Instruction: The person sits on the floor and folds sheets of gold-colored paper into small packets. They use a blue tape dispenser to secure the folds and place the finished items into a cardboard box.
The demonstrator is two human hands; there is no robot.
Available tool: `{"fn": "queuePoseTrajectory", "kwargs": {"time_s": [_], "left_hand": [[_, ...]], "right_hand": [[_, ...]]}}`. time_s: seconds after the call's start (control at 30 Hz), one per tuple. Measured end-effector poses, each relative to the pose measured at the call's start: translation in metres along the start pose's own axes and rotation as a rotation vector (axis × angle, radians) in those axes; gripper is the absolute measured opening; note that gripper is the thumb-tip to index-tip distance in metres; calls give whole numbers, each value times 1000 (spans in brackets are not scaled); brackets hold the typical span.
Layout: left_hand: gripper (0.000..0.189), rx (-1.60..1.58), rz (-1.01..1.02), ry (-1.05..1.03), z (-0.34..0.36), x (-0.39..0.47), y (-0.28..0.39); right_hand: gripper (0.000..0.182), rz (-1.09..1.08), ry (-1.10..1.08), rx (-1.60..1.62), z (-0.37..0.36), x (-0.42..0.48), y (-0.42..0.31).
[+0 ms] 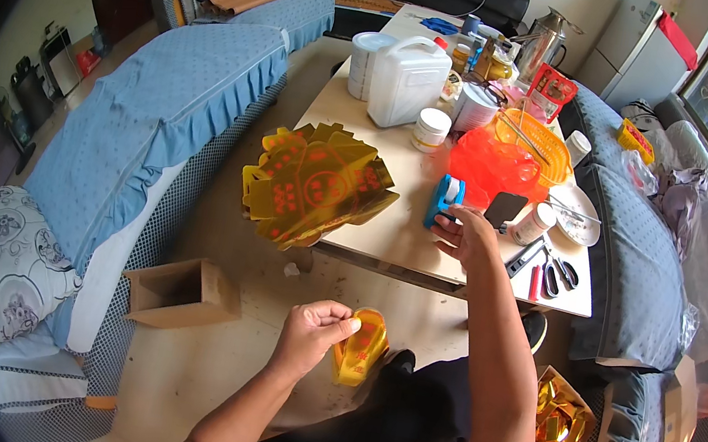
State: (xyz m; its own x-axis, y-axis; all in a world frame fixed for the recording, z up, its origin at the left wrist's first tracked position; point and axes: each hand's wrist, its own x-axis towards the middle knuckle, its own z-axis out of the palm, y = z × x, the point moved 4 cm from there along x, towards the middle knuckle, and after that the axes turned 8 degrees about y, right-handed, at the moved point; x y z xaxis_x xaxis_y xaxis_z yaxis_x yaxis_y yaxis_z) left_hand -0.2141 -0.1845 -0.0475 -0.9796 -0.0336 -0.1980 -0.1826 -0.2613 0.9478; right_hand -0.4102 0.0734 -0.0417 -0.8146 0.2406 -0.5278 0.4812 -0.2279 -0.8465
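My left hand (318, 332) pinches a folded gold foil-paper piece (363, 349) with red printed characters, held over the floor in front of my knee. It is shaped like a boat or ingot with a rounded top. My right hand (469, 237) reaches over the table to a blue tape dispenser (445, 197), its fingers at the near end. Whether they grip the dispenser or a strip of tape is too small to tell. Left of it, a stack of flat gold paper sheets (318, 188) with red print overhangs the table's left front edge.
On the wooden table (383, 253) are scissors (557, 275), a box cutter (526, 257), a red lighter (535, 282), a pill bottle (534, 224), a red plastic bag (492, 166) and a white jug (410, 82). A carton of gold pieces (559, 430) stands right; an open carton (181, 295) lies left.
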Motion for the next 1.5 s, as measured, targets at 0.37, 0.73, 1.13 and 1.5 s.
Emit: {"fn": "queuePoseTrajectory", "kwargs": {"time_s": [0.37, 0.73, 1.13, 1.5], "left_hand": [[10, -13, 12, 6, -3, 2, 0], [10, 41, 20, 29, -12, -3, 15], [7, 169, -4, -189, 3, -30, 48], [7, 277, 24, -252, 6, -60, 72]], "right_hand": [[18, 63, 57, 454, 0, 23, 44], [17, -267, -396, -181, 28, -97, 32], [70, -716, -711, -1075, 41, -252, -12], [64, -1022, -674, -1202, 36, -282, -2]]}}
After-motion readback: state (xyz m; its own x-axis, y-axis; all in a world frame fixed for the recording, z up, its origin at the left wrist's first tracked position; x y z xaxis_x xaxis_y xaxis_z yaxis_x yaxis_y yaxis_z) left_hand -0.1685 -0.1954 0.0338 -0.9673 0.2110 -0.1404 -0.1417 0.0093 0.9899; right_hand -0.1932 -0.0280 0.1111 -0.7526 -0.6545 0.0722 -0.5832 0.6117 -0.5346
